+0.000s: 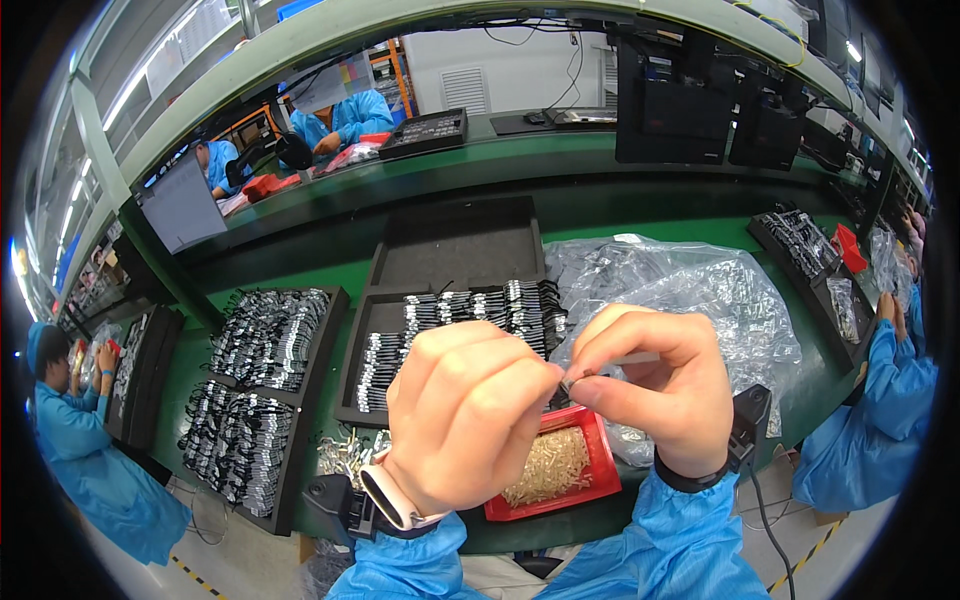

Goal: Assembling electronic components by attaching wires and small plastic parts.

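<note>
Both hands meet above the worktop's near edge: left hand (465, 415) and right hand (650, 385) pinch one small part (580, 377). The middle tray (352, 385) is partly filled; the red bin (600, 462) holds more pieces.

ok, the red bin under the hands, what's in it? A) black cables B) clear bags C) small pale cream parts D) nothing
C: the red bin on the green bench holds a heap of small pale cream parts; the black cables lie in the black trays behind it.
</note>
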`<state>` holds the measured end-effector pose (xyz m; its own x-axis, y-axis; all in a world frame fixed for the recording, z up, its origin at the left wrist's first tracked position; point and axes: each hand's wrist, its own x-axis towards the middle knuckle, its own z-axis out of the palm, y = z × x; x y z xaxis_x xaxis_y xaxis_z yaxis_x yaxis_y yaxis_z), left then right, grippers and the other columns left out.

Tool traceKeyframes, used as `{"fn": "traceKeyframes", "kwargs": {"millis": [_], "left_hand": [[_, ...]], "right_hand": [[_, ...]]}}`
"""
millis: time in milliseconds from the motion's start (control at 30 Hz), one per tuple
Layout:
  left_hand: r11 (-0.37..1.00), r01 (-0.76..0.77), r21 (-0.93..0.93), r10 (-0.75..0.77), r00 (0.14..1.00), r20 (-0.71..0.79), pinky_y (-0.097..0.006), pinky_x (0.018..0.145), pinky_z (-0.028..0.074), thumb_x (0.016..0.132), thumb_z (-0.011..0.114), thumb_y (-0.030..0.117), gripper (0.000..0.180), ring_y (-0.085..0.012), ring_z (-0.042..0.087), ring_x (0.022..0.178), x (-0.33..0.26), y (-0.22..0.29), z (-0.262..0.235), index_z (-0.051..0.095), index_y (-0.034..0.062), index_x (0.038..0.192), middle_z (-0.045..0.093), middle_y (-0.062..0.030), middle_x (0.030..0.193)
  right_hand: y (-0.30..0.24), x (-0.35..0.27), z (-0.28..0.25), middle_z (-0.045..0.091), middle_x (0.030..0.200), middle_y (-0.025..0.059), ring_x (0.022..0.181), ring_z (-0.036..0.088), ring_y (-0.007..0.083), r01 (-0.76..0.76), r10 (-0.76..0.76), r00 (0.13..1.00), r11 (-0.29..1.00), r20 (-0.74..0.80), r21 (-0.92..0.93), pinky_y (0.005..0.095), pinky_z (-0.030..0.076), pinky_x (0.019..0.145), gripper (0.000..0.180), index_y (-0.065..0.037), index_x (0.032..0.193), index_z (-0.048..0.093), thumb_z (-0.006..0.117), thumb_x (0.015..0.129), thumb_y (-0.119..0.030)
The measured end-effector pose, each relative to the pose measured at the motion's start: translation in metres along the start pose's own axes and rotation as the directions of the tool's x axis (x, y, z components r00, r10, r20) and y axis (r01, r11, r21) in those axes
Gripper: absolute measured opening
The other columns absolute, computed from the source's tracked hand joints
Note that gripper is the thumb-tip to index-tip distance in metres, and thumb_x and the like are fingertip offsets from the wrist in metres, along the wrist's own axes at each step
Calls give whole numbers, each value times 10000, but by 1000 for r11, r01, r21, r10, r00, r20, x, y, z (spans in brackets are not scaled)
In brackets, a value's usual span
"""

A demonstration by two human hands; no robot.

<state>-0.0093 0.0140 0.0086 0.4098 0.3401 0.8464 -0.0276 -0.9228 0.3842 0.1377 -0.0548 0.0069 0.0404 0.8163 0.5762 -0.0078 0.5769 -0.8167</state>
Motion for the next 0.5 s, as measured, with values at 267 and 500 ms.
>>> {"fn": "traceKeyframes", "kwargs": {"millis": [267, 500], "left_hand": [[999, -48, 20, 48, 999, 9, -297, 567, 429, 616, 613, -66, 159, -235, 547, 626, 2, 5, -10, 575, 2, 755, 576, -96, 702], [999, 41, 28, -43, 998, 51, -288, 554, 428, 628, 609, -62, 130, -225, 546, 605, 0, 10, -14, 569, -3, 737, 578, -97, 688]], "right_hand": [[-4, 2, -1, 621, 775, 109, 731, 606, 183, 82, -83, 996, 934, 14, -347, 279, 471, 657, 130, 12, 785, 632, 657, 657, 15], [-4, 2, 1, 624, 764, 105, 724, 614, 200, 89, -100, 995, 905, -5, -416, 284, 477, 651, 132, 6, 780, 634, 648, 649, 17]]}}
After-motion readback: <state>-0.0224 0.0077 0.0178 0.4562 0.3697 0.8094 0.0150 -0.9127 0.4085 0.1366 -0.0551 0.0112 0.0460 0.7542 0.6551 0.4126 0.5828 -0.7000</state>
